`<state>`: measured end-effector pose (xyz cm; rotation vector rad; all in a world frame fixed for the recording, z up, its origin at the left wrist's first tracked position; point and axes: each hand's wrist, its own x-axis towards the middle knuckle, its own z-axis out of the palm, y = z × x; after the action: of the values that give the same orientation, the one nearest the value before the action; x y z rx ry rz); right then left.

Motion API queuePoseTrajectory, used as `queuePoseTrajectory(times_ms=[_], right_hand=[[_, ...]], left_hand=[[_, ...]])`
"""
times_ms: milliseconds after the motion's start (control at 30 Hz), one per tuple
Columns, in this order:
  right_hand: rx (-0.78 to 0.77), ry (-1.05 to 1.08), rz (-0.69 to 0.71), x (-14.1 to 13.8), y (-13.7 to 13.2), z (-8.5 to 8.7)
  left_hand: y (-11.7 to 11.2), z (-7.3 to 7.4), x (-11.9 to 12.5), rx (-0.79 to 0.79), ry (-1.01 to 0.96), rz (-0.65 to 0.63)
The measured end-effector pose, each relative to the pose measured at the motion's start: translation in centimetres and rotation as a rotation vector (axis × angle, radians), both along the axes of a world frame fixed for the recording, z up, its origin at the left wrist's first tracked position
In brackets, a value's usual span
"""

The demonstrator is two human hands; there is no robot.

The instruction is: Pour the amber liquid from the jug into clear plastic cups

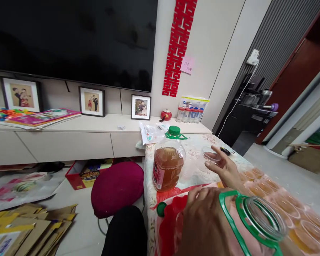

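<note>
Status of the cups: at the right side of the white floral-patterned counter (193, 152), a group of clear round plastic cups of amber liquid (288, 203) stands close together. Filling of these cups is judged complete; the exact count cannot be established, as the group runs out of view.

One clear, round, thin-walled plastic cup (206, 153) stands apart from the group, toward the far side of the counter, at the right hand (227, 171). No amber liquid is visible in it, so it is judged unfilled. The right grip is spread, thumb and forefinger to either side of this cup; whether they press on it cannot be told.

The left hand (204, 217) is nearest the camera, fingers bent, tips hidden. Just beside it is a clear plastic bottle with a green collar handle (267, 217), its mouth uncapped. Whether the left grip is closed on this bottle cannot be determined, nor can its liquid level.

Supply: a large clear plastic bottle of amber liquid with a green screw cap (168, 167) stands upright, cap on, contents judged largely unused. A round green plastic cap (161, 209) lies at a red moulded plastic piece (170, 220) near the counter's left edge.
</note>
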<state>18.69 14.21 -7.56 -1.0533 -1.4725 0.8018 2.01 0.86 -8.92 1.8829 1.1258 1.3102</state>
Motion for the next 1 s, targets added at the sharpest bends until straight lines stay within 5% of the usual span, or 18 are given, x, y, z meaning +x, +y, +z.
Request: queuePoseTrajectory(times_ms=[467, 800, 1000], right_hand=[[-0.079, -0.096, -0.085, -5.0, 3.1, -3.1], [-0.085, -0.186, -0.058, -4.7, 2.7, -3.9], [-0.042, -0.208, -0.063, -5.1, 2.8, -3.9]], left_hand=[[-0.2, 0.9, 0.2, 0.048, -0.003, -0.084], [-2.7, 6.4, -2.0, 0.051, 0.004, -0.184], [-2.9, 6.9, -2.2, 0.029, -0.029, -0.200]])
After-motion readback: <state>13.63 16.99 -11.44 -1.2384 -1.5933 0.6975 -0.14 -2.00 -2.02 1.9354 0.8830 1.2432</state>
